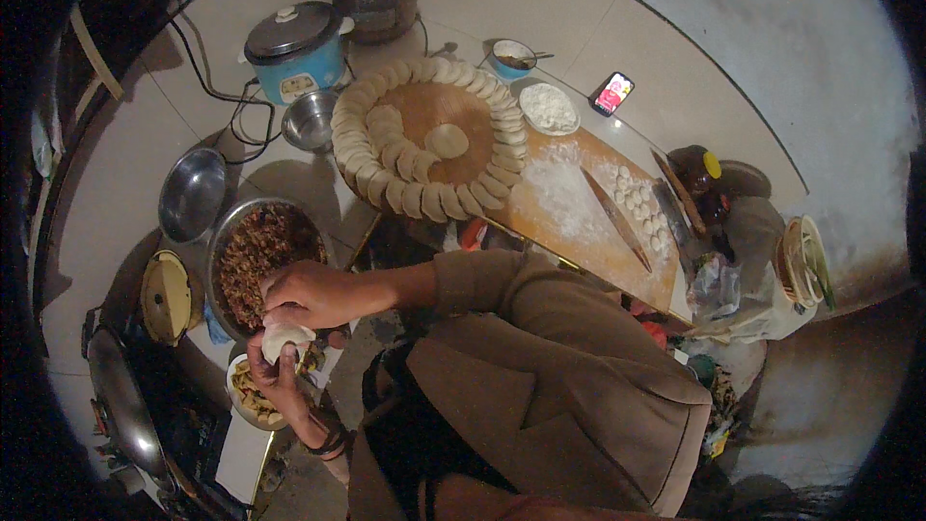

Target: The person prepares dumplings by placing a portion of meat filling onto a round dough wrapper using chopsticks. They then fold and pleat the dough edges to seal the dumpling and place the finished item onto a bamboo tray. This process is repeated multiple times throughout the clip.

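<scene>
A dumpling (281, 341) of pale dough is held beside the near rim of a metal bowl (322, 231) of minced filling (259, 253). My left hand (275, 380) supports it from below, the thumb against its side. At its upper edge the curled fingers of my right hand (307, 295) pinch the dough; the fingertips are partly hidden. The right wrist and hand cover the lower part of the filling. Folded dumplings ring a round wooden board (463, 112) farther off. A flat round dough wrapper (446, 141) lies at its middle.
A floured board (550, 195) carries a rolling pin (615, 217) and several dough pieces (640, 202). Around stand a flour bowl (550, 108), phone (613, 94), blue rice cooker (296, 58), empty metal bowls (192, 192), a wok (130, 405) and a food bowl (249, 383) below my left hand.
</scene>
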Tool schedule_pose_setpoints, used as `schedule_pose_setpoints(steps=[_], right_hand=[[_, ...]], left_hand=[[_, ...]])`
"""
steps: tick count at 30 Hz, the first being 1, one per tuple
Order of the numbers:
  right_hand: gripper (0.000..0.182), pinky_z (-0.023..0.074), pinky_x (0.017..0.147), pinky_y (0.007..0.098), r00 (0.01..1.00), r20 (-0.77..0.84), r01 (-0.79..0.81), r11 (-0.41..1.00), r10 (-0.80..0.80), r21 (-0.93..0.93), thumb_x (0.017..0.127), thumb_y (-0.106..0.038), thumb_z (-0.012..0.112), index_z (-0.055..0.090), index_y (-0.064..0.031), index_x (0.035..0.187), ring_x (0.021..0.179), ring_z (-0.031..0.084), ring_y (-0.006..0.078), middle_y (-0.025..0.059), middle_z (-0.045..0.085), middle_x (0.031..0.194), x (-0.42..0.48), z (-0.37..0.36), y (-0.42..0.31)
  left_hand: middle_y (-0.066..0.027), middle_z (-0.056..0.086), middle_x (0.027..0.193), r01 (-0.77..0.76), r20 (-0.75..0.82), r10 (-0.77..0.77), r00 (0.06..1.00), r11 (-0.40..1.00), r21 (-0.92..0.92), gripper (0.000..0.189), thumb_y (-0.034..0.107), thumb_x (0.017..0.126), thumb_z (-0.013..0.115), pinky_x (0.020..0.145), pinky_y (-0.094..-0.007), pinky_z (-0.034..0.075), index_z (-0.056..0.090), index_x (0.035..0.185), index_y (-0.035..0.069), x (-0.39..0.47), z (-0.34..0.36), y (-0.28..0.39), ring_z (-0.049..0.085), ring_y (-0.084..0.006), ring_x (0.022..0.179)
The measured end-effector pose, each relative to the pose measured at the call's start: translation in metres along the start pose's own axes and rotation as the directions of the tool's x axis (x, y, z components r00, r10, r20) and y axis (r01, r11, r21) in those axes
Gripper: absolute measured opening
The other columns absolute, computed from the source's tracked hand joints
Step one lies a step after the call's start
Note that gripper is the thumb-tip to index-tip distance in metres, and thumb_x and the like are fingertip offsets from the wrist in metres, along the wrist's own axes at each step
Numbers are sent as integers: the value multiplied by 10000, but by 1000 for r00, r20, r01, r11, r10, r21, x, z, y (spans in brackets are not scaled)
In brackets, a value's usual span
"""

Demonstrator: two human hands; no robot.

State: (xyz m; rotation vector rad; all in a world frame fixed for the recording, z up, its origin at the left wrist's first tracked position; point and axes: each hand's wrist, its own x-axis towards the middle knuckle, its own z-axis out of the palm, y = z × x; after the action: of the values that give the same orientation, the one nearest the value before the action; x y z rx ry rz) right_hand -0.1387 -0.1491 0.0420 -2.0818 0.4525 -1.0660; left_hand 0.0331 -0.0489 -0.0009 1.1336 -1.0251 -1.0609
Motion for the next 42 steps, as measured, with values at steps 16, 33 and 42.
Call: schedule_pose_setpoints(steps=[16,33,42], right_hand=[[167,466,711,436,1000,2,10,991,-10,-133,844,-179,606,619,-17,809,820,591,332,133,572,803,-2,3,-3],[130,458,713,418,998,-16,56,977,-61,-205,861,-152,608,600,-28,821,841,562,306,104,544,853,-8,1,-7],[161,472,687,392,992,53,-104,985,112,-137,878,-197,613,645,-40,871,827,605,315,122,605,812,-10,-4,-5]], left_hand=[[-16,563,956,-103,-108,102,989,995,-5,258,62,851,674,661,-213,409,546,1074,47,0,8,3,497,-85,775],[-57,594,1065,-134,-85,122,989,980,-145,283,40,879,633,835,-264,445,535,1144,32,3,-4,-13,553,-135,924],[-68,589,1060,-108,-157,85,984,984,-142,323,56,856,664,834,-266,446,529,1147,22,6,8,-1,551,-149,935]])
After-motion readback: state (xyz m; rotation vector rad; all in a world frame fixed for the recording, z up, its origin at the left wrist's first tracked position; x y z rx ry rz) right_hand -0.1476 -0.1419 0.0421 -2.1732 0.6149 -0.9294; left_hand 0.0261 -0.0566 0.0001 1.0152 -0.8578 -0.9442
